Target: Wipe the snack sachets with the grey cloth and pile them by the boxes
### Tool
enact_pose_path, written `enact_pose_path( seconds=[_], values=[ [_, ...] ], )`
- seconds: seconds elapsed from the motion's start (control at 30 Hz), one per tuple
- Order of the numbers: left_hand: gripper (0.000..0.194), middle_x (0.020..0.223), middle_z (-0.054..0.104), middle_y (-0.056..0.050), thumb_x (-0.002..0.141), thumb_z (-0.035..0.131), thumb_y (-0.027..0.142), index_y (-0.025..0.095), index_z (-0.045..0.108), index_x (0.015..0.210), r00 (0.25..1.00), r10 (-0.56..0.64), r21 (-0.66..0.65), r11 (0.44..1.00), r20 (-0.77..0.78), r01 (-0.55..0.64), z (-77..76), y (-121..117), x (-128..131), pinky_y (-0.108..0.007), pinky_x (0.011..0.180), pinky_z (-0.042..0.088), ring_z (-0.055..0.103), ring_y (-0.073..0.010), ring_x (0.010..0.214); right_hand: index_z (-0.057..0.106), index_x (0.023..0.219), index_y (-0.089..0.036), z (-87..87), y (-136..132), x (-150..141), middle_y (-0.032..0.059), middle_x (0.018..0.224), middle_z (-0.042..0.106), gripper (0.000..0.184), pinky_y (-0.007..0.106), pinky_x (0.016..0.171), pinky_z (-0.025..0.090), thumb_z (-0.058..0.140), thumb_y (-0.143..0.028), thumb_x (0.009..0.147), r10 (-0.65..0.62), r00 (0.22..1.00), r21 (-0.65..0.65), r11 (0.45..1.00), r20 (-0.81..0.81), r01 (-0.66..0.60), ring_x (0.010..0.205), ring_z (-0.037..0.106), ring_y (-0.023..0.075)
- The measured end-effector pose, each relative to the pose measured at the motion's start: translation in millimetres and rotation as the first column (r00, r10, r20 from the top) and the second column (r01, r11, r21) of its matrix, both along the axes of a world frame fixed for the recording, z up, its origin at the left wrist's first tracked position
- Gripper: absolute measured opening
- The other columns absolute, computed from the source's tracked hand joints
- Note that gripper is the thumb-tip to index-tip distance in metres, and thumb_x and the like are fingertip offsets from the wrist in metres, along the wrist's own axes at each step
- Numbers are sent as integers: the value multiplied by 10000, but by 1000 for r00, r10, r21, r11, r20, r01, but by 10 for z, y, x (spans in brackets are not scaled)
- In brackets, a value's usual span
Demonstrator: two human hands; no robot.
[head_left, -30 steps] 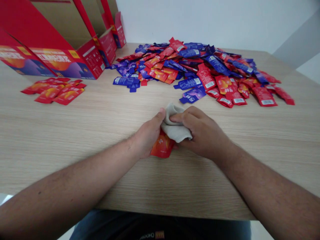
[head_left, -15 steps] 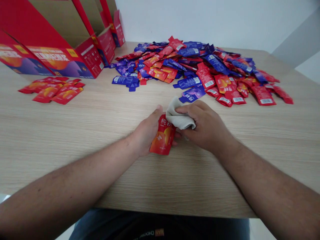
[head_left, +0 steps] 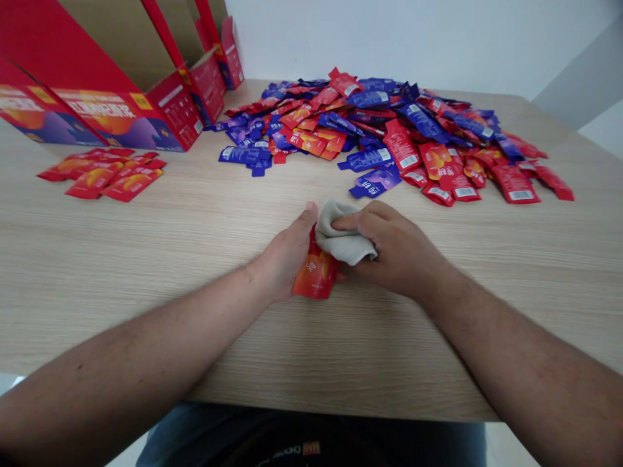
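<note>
My left hand (head_left: 291, 256) grips a red sachet (head_left: 315, 279) with orange fruit printed on its front, thumb along its upper left edge and fingers behind it. A pale grey cloth (head_left: 343, 240) is bunched in my right hand (head_left: 389, 243) and lies over the upper part of the sachet, hiding most of the white lettering there. Both hands are just above the wooden table, near its front edge. A purple sachet (head_left: 374, 181) lies on the table just beyond the cloth.
A large heap of red and purple sachets (head_left: 360, 120) spreads across the back of the table (head_left: 204, 259). Several red sachets (head_left: 104, 174) lie in a small group at left. Behind them stand open red cartons (head_left: 175, 113), near a white wall (head_left: 413, 39).
The cloth in my right hand has moved left and slightly down over the sachet, covering more of its lettering. My left hand holds the sachet in nearly the same place.
</note>
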State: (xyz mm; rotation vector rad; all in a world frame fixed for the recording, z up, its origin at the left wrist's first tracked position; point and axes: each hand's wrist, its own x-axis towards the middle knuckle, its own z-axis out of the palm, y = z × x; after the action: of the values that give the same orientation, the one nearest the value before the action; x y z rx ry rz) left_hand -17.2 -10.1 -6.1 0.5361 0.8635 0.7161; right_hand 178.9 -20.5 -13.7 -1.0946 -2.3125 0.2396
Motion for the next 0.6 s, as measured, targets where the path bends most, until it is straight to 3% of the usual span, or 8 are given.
enact_pose_path(
  seconds=[0.07,0.27,0.47,0.6],
  values=[
    [656,783,782,-108,1147,305,605,125,729,1290,1000,-11,-30,999,-21,11,4,-1,5,-290,546,596,714,-201,549,745,1247,-211,8,-7,-3,111,1083,725,396,401,839,578,797,-254,856,-49,999,15,999,7,49,972,682,283],
    [524,830,793,-89,1158,384,514,143,739,1264,988,110,5,994,104,-111,-16,-14,57,-291,697,634,780,-206,701,744,1310,-248,60,-98,-61,106,1161,704,463,396,862,582,826,-252,854,18,998,-32,999,60,-17,998,681,272],
    [604,775,784,-109,1098,480,636,119,784,1165,994,101,-30,994,-35,-102,-30,0,1,-287,621,605,767,-224,673,757,1291,-253,110,-235,-165,85,1135,700,418,373,807,575,803,-270,876,94,983,-53,995,155,-87,941,675,249],
    [618,857,815,-123,1103,450,639,130,789,1186,970,220,37,975,-105,-217,37,51,-23,-304,681,627,775,-218,706,769,1282,-276,115,-285,-209,61,1098,709,371,343,754,551,777,-234,914,191,960,-82,981,203,-177,892,678,226]
  ],
)
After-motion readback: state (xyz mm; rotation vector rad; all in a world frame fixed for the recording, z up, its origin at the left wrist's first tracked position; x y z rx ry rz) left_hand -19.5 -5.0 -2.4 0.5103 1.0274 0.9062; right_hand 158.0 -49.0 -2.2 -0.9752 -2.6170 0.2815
